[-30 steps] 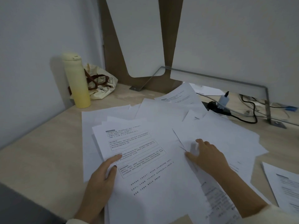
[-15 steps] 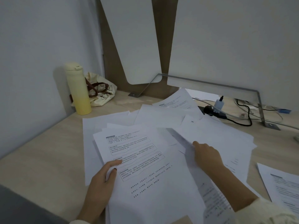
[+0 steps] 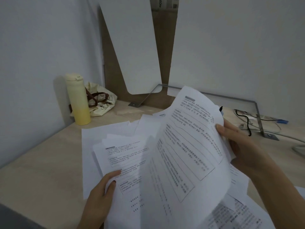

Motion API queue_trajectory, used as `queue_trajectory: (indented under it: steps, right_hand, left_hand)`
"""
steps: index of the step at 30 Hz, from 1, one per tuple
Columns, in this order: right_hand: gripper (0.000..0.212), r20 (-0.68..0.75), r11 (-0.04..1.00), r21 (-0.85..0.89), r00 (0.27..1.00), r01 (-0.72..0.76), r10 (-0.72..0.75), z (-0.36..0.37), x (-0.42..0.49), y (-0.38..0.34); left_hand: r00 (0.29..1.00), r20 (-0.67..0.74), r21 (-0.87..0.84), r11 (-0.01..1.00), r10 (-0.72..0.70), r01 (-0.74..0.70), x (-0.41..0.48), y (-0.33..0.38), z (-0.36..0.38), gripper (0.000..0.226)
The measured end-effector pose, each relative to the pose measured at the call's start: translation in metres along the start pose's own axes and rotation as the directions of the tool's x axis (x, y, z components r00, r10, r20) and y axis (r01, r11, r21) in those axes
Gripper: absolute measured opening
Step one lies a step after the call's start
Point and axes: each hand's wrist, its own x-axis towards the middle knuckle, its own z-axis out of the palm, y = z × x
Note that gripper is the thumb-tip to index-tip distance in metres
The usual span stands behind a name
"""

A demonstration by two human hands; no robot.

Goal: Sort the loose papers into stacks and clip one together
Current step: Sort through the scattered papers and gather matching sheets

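Right grip: right hand (image 3: 244,146) pinches the far edge of a lifted printed sheet (image 3: 189,146), thumb on the printed face, other digits hidden behind; sheet bows and hangs clear of the pile.
Left grip: left hand (image 3: 100,195) pinches the near-left corner of a printed stack (image 3: 122,162), thumb on top, at 7 o'clock in the view.
Loose papers: loose pile (image 3: 102,131) overlaps across the surface (image 3: 41,162) from centre to 5 o'clock; edges skewed, nothing squared.
Clip: none visible; clipping not yet started.
Task stage, judged: early sorting, one sheet being matched to the left-hand stack.
Step guidance: bring the lifted sheet over the stack at 7 o'clock, match headings and top edges, lay it flat before releasing; keep the left thumb down so the lower sheets do not fan.
Risk, judged: a single-edge pinch lets the sheet curl and drag neighbouring pages.
Bystanders: yellow bottle (image 3: 78,100) and cloth bag (image 3: 102,103) at 10 o'clock, cables (image 3: 247,119) at 2 o'clock, all well apart from the work.
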Motion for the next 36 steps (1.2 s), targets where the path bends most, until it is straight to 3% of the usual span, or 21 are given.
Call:
queue_trajectory:
  steps: [3,5,7,10,12,14,20,24,26,28,32,36]
  right_hand:
    - [0.064,-0.026,0.992,-0.059,0.994,-0.109,0.108,-0.008,0.003,0.008]
    - [0.038,-0.103,0.930,-0.252,0.963,-0.266,0.248,-0.009,0.007,0.015]
    - [0.018,-0.233,0.729,-0.548,0.912,-0.411,0.339,-0.015,0.015,0.025]
    - [0.010,-0.260,0.324,-0.865,0.895,-0.383,0.362,-0.017,0.034,0.035]
    - [0.023,-0.296,0.068,-0.941,0.907,-0.330,0.300,-0.014,0.049,0.045]
    - [0.034,-0.324,-0.071,-0.946,0.928,-0.317,0.181,-0.001,0.064,0.054]
    - [0.031,-0.097,-0.050,-0.994,0.993,-0.101,-0.069,0.054,0.106,0.088]
    - [0.025,0.031,-0.060,-0.998,0.972,0.018,-0.232,0.085,0.130,0.108]
    - [0.025,0.054,-0.022,-0.999,0.956,0.050,-0.287,0.095,0.138,0.118]
    - [0.026,0.063,0.053,-0.995,0.943,0.085,-0.328,0.099,0.142,0.126]
    - [0.044,-0.009,0.122,-0.992,0.969,0.022,-0.246,0.085,0.135,0.129]
    - [0.051,-0.187,0.041,-0.982,0.979,-0.184,-0.084,0.038,0.110,0.119]
  left_hand:
    - [1.000,0.011,-0.001,1.000,-0.011,0.011,-0.001,0.000,-0.003,0.053]
    - [0.999,0.028,-0.062,0.997,-0.045,0.047,-0.003,0.002,-0.004,0.037]
    - [0.996,0.018,-0.138,0.986,-0.090,0.091,-0.003,0.004,-0.004,0.018]
    - [0.989,0.006,-0.148,0.978,-0.150,0.150,0.005,-0.002,-0.005,0.027]
    - [0.989,0.016,-0.169,0.974,-0.148,0.148,0.007,0.000,-0.006,0.031]
    - [0.994,-0.008,-0.146,0.983,-0.111,0.108,0.002,0.006,-0.004,0.028]
    - [0.978,-0.095,-0.228,0.960,-0.187,0.162,-0.001,0.017,0.002,0.034]
    - [0.987,-0.083,-0.158,0.980,-0.137,0.122,0.003,0.017,0.003,0.072]
    - [0.994,-0.071,-0.033,0.996,-0.080,0.078,0.004,0.010,0.002,0.069]
    - [0.998,-0.050,0.058,0.997,-0.047,0.050,0.003,0.004,0.002,0.052]
    - [0.998,-0.033,0.064,0.997,-0.051,0.053,0.004,-0.003,0.002,0.038]
    - [0.998,-0.046,0.063,0.997,-0.040,0.043,0.004,-0.002,0.002,0.037]
